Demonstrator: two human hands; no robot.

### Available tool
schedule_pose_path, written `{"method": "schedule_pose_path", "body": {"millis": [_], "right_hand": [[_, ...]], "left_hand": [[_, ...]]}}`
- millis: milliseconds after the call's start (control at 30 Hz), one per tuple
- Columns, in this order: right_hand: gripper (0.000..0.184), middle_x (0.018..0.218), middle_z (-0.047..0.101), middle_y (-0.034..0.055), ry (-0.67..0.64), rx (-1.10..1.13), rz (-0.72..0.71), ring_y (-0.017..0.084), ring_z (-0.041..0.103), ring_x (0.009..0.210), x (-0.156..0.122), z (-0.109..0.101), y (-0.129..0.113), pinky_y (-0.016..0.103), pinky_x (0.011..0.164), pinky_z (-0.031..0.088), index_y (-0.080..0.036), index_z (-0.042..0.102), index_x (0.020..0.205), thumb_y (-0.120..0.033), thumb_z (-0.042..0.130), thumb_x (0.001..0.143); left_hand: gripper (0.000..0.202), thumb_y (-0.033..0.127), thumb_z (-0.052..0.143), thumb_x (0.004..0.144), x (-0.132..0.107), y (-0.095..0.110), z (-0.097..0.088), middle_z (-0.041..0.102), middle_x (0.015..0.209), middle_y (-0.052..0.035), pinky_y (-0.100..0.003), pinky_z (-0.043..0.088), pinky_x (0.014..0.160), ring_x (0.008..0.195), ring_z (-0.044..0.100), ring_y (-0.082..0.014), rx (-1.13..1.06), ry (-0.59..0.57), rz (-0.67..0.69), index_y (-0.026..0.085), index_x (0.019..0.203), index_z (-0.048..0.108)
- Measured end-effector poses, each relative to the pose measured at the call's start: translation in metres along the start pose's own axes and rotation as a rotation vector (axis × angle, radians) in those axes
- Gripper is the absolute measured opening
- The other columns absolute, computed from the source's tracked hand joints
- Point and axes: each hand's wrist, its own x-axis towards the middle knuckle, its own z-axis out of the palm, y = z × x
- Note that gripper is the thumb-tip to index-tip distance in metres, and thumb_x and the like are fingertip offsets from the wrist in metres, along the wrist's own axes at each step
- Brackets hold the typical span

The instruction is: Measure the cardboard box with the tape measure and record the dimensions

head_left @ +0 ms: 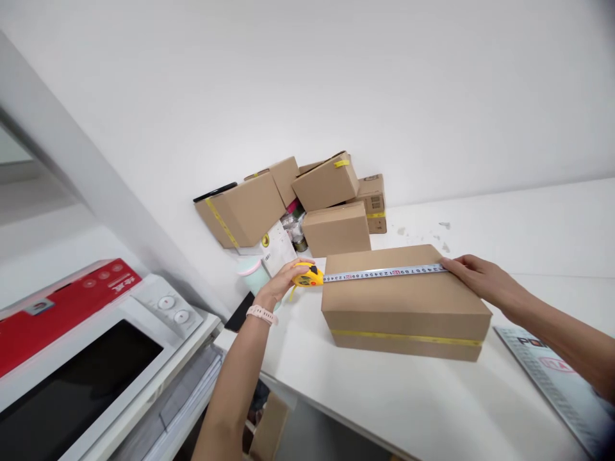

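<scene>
Straight to matt, smooth brown cardboard on the long box, with shiny yellow tape along its side. Now catching a satin gleam off the thin metal blade, then glossy yellow plastic on the tape measure. Over to more matt cardboard on the stacked cartons towards the far left corner of the desk, itself smooth, white, faintly sheeny. And beyond the left edge: glossy red print on the packaging, dark glassy shine on the microwave door.

The right hand covers the right end of the metal tape, whose finest marks are too small to read. The right forearm hides lettering on a printed item; the microwave runs out of view at near left.
</scene>
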Motion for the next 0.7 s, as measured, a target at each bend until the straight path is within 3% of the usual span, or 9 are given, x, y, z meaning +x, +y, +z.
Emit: {"method": "schedule_pose_path", "body": {"millis": [167,267,367,433,467,533,600,667,700], "right_hand": [[0.047,0.088,0.072,0.0066,0.029,-0.12,-0.025,0.026,0.065,0.082,-0.006,-0.002,-0.004,0.038,0.07,0.044,-0.025,0.059,0.083,-0.07,0.049,0.089],[0.041,0.077,0.068,0.0049,0.071,-0.172,-0.073,0.025,0.061,0.075,-0.006,-0.005,-0.009,0.038,0.069,0.042,-0.025,0.054,0.074,-0.063,0.051,0.09],[0.034,0.074,0.065,0.0045,0.099,0.003,-0.087,0.023,0.059,0.074,-0.002,-0.015,-0.022,0.036,0.068,0.044,-0.024,0.055,0.073,-0.055,0.058,0.087],[0.031,0.08,0.066,0.0055,0.149,0.149,-0.14,0.023,0.06,0.079,0.002,-0.025,-0.037,0.035,0.071,0.046,-0.023,0.058,0.076,-0.052,0.059,0.086],[0.031,0.085,0.067,0.0063,0.165,0.193,-0.181,0.023,0.061,0.084,0.004,-0.03,-0.045,0.035,0.074,0.047,-0.023,0.06,0.078,-0.052,0.059,0.086],[0.033,0.097,0.07,0.0073,0.128,0.206,-0.268,0.024,0.061,0.094,0.009,-0.035,-0.06,0.037,0.083,0.047,-0.022,0.063,0.082,-0.055,0.058,0.086],[0.037,0.103,0.071,0.0073,-0.009,0.126,-0.347,0.025,0.06,0.101,0.014,-0.031,-0.073,0.038,0.089,0.045,-0.022,0.065,0.083,-0.059,0.059,0.086],[0.041,0.096,0.071,0.0068,-0.156,0.011,-0.393,0.026,0.06,0.099,0.021,-0.017,-0.082,0.038,0.088,0.045,-0.022,0.064,0.079,-0.063,0.063,0.083],[0.042,0.09,0.07,0.0061,-0.211,-0.041,-0.402,0.025,0.06,0.093,0.025,-0.008,-0.086,0.037,0.084,0.046,-0.022,0.062,0.075,-0.064,0.065,0.081]], "left_hand": [[0.049,0.046,0.077,0.074,0.001,-0.001,0.001,0.075,0.104,-0.0114,-0.038,0.049,0.086,0.093,0.069,-0.0256,0.022,-0.005,-0.006,0.016,0.112,0.07],[0.054,0.044,0.08,0.073,-0.002,0.009,0.003,0.075,0.104,-0.011,-0.037,0.048,0.087,0.094,0.07,-0.0259,0.052,0.006,0.017,0.015,0.117,0.067],[0.061,0.042,0.082,0.074,-0.019,0.031,0.009,0.074,0.109,-0.0097,-0.036,0.048,0.09,0.099,0.069,-0.0261,0.072,0.005,0.054,0.018,0.127,0.063],[0.067,0.041,0.083,0.075,-0.042,0.042,0.02,0.073,0.116,-0.0101,-0.036,0.05,0.089,0.102,0.069,-0.0268,0.083,-0.076,0.049,0.021,0.134,0.06],[0.069,0.04,0.084,0.075,-0.056,0.044,0.03,0.072,0.119,-0.0106,-0.036,0.051,0.087,0.101,0.069,-0.0266,0.084,-0.15,0.029,0.023,0.136,0.06],[0.068,0.041,0.084,0.075,-0.087,0.039,0.059,0.067,0.13,-0.0113,-0.035,0.053,0.079,0.093,0.069,-0.0235,0.037,-0.409,-0.066,0.026,0.138,0.061],[0.069,0.049,0.086,0.068,-0.117,0.02,0.102,0.064,0.133,-0.013,-0.036,0.054,0.08,0.098,0.068,-0.0263,-0.16,-0.52,-0.153,0.023,0.129,0.068],[0.067,0.05,0.091,0.058,-0.137,-0.003,0.151,0.069,0.125,-0.013,-0.039,0.052,0.088,0.104,0.067,-0.0298,-0.312,-0.461,-0.23,0.022,0.117,0.075],[0.065,0.046,0.09,0.062,-0.142,-0.014,0.176,0.07,0.125,-0.0121,-0.042,0.051,0.093,0.109,0.066,-0.0308,-0.339,-0.342,-0.273,0.024,0.121,0.074]]}}
